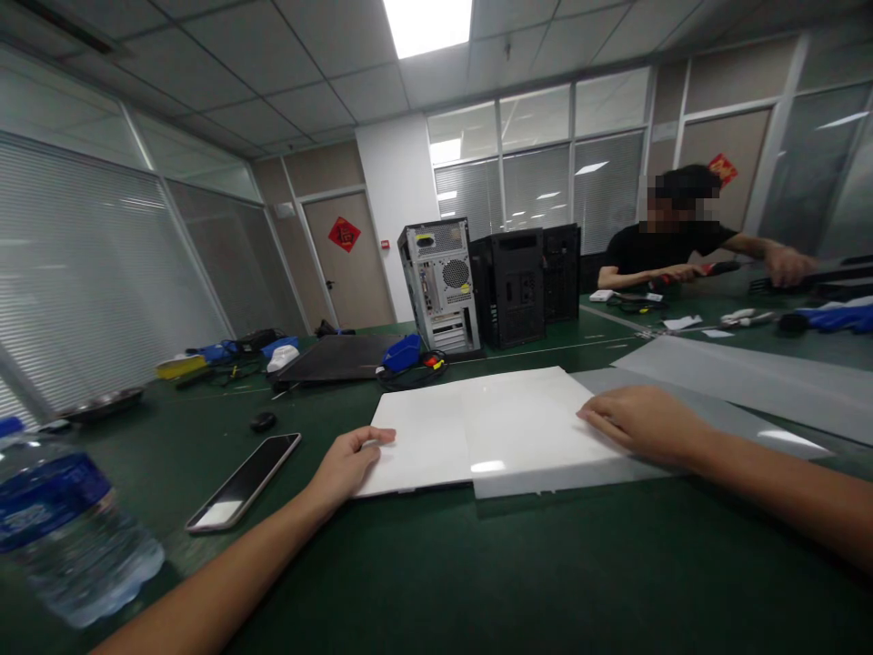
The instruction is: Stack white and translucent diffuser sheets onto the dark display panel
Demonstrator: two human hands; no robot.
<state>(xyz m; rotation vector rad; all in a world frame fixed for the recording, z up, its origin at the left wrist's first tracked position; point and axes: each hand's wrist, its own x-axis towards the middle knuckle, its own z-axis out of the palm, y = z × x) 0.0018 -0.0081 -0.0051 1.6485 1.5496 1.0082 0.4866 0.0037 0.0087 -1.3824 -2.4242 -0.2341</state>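
A plain, rectangular white panel [424,438] lies flat on the green table [409,578]. 1 translucent sheet [546,480], glossy with a bright reflection, overlaps its right part and extends past its near edge.

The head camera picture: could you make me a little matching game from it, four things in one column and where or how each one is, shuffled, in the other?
Things:
1. Phone
2. Water bottle
3. White panel
4. Silver computer case

Places and states:
A. Lies between the left hand and the right hand
B. Stands beside a black case
C. Lies flat, dark screen up
D. Wears a blue label

Right pairs: 1-C, 2-D, 3-A, 4-B
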